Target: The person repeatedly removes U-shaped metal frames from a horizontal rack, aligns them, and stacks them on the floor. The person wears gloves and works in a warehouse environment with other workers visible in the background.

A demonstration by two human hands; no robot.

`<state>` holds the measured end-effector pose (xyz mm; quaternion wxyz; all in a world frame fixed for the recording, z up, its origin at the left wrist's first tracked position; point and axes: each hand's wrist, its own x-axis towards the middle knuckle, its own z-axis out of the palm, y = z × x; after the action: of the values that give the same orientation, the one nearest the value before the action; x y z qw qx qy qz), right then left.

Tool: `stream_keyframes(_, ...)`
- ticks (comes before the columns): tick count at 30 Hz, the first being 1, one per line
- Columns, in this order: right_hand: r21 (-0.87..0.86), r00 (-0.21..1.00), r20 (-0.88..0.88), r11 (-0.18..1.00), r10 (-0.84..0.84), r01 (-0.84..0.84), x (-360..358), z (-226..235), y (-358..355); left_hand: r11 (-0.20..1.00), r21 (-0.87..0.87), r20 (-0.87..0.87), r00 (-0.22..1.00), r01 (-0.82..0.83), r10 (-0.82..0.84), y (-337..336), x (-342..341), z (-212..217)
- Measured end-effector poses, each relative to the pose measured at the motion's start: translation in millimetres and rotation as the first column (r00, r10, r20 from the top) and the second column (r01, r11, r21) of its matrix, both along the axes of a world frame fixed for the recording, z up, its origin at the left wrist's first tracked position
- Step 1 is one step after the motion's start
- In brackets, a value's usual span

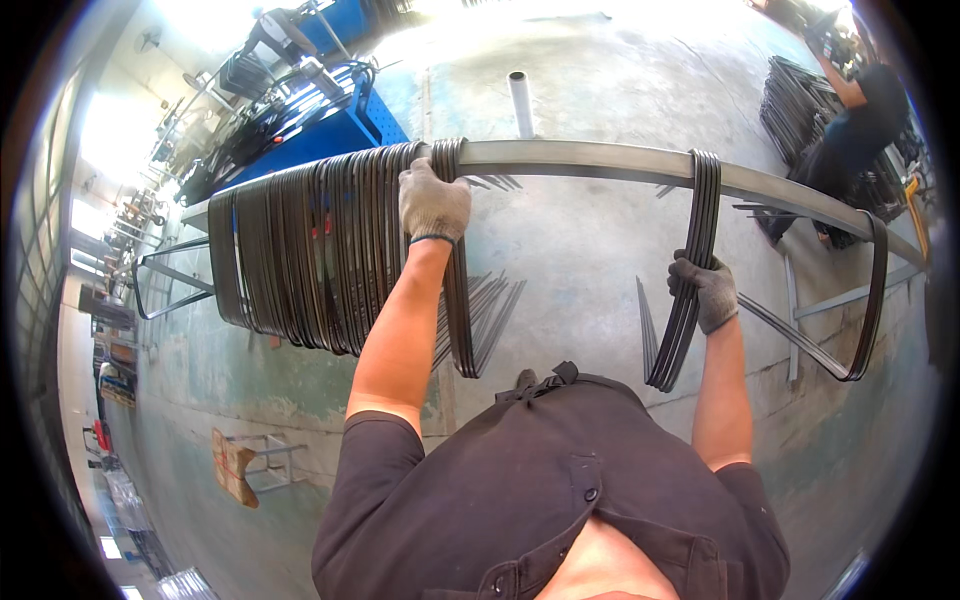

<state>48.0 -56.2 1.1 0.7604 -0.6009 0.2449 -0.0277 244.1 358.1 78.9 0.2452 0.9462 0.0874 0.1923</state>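
Gloved left hand curls over the grey steel rail, fingers pressed against the big hanging bunch of dark metal loops; right hand grips closed around a smaller loop bundle hanging further right on that rail.

A worn grey-green concrete floor spreads below, glaring white where daylight floods in at the top. A blue metal workbench stands at upper left among cluttered racks. A small metal stand sits lower left. Another person crouches by stacked dark frames at upper right.
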Motion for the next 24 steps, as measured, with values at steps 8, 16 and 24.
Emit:
stream_keyframes(8,0.009,1.0,-0.015,1.0,-0.007,0.007,6.4,5.3,7.5,0.932,-0.13,-0.165,0.919,0.339,-0.358,-78.2,-8.8,11.4)
stream_keyframes(16,-0.041,0.998,-0.028,0.998,-0.053,0.052,-4.3,11.4,11.6,0.829,0.036,-0.175,0.82,0.559,-0.545,-186.0,-30.0,29.3)
stream_keyframes(24,-0.219,0.991,-0.134,0.976,-0.022,-0.008,-34.9,-3.7,-4.8,0.751,0.216,0.163,0.736,0.624,-0.658,-244.8,-12.5,17.1)
